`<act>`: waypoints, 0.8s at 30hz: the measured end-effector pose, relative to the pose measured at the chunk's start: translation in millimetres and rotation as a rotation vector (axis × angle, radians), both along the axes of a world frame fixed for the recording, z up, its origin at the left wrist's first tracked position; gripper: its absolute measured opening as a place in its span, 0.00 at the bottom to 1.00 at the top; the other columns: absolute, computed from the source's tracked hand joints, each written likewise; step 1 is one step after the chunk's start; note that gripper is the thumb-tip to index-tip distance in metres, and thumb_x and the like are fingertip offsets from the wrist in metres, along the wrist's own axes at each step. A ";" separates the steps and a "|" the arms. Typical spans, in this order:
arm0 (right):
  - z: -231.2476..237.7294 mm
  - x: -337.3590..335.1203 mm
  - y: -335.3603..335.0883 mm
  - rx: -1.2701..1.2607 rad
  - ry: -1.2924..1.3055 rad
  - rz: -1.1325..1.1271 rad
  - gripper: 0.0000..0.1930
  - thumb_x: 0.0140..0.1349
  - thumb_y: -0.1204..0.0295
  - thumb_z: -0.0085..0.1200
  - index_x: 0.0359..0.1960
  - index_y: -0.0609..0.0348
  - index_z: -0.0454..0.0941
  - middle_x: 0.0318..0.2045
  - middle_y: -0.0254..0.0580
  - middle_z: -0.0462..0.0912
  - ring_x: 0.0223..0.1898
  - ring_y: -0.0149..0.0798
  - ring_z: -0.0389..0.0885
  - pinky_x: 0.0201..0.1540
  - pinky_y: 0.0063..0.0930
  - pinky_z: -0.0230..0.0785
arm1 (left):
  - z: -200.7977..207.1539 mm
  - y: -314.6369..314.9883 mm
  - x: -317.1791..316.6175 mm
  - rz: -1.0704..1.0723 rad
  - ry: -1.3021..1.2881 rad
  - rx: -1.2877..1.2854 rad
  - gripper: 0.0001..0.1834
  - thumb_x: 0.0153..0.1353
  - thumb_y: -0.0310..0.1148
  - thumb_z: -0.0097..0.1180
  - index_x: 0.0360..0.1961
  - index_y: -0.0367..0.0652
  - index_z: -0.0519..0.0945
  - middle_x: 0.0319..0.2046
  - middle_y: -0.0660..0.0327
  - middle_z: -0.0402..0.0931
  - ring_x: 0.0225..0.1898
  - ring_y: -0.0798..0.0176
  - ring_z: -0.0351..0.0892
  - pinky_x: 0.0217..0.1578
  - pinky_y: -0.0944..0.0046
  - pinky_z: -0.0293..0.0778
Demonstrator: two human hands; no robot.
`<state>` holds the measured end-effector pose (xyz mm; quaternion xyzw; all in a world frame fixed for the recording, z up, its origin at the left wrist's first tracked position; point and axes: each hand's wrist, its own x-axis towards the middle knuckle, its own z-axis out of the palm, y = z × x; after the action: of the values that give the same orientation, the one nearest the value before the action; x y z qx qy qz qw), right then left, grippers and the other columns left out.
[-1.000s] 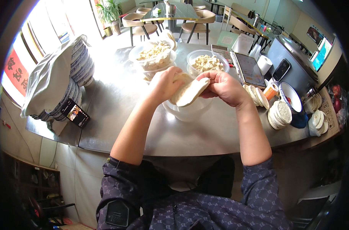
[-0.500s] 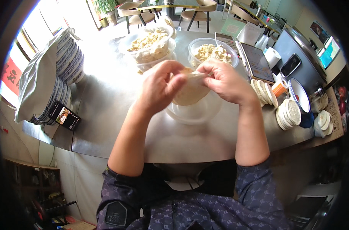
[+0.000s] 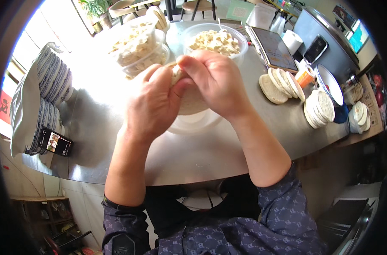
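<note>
Both hands meet over a clear plastic bowl (image 3: 197, 124) on the steel table. Between them is a round, pale flatbread (image 3: 193, 103), its lower part hanging below the fingers. My left hand (image 3: 153, 102) is closed on its left side, knuckles up. Across its upper edge, my right hand (image 3: 219, 87) pinches with thumb and bent fingers. The hands hide most of the bread's top, so any tear there is hard to see. Beyond them stand stacked clear tubs (image 3: 136, 51) of torn bread pieces at left and another filled tub (image 3: 214, 40) at right.
Flatbreads lean in a row (image 3: 282, 85) and a stack (image 3: 320, 109) at right, beside a blue-and-white bowl (image 3: 329, 85). Behind them are a tablet (image 3: 272, 49) and a paper roll (image 3: 292, 41). Cloth-covered bowls (image 3: 53, 80) and a phone (image 3: 56, 142) stand at left.
My hands have drawn closer together, the right one rolling its thumb over the bread's edge. The view has shifted, so the table's things sit further left in it.
</note>
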<state>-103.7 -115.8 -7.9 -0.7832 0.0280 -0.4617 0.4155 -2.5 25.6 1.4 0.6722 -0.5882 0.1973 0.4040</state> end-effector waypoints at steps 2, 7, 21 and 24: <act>-3.1 -0.3 -2.0 0.114 0.098 -0.008 0.26 0.73 0.50 0.58 0.26 0.62 0.82 0.15 0.46 0.75 0.18 0.42 0.73 0.26 0.38 0.66 | 0.6 0.0 -5.3 0.032 -0.175 -0.036 0.14 0.62 0.36 0.70 0.29 0.42 0.76 0.29 0.57 0.74 0.31 0.51 0.77 0.30 0.54 0.75; 3.4 -2.2 -14.3 0.419 0.094 -0.007 0.27 0.77 0.51 0.53 0.27 0.62 0.82 0.13 0.40 0.73 0.15 0.33 0.68 0.22 0.36 0.62 | 6.7 7.3 -9.8 -0.155 -0.464 -0.074 0.19 0.57 0.44 0.73 0.27 0.44 0.76 0.27 0.62 0.70 0.29 0.56 0.75 0.31 0.59 0.76; -13.1 -4.1 -15.0 0.285 -0.153 -0.131 0.22 0.84 0.57 0.40 0.46 0.65 0.78 0.40 0.37 0.81 0.42 0.32 0.76 0.50 0.27 0.69 | 3.9 -1.8 1.1 0.050 0.327 -0.065 0.16 0.72 0.41 0.61 0.45 0.37 0.81 0.38 0.49 0.82 0.39 0.49 0.84 0.41 0.55 0.79; -23.0 -7.3 -12.4 0.236 -0.074 -0.156 0.21 0.82 0.64 0.42 0.65 0.69 0.73 0.57 0.52 0.81 0.62 0.42 0.77 0.67 0.33 0.69 | 13.3 -17.9 -18.7 -0.007 0.390 0.013 0.24 0.66 0.50 0.64 0.43 0.36 0.81 0.39 0.46 0.83 0.44 0.42 0.83 0.47 0.48 0.79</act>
<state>-110.9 -128.2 -30.8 -0.7068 0.1276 -0.5148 0.4681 -21.2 7.8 14.7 0.6983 -0.5024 0.0579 0.5066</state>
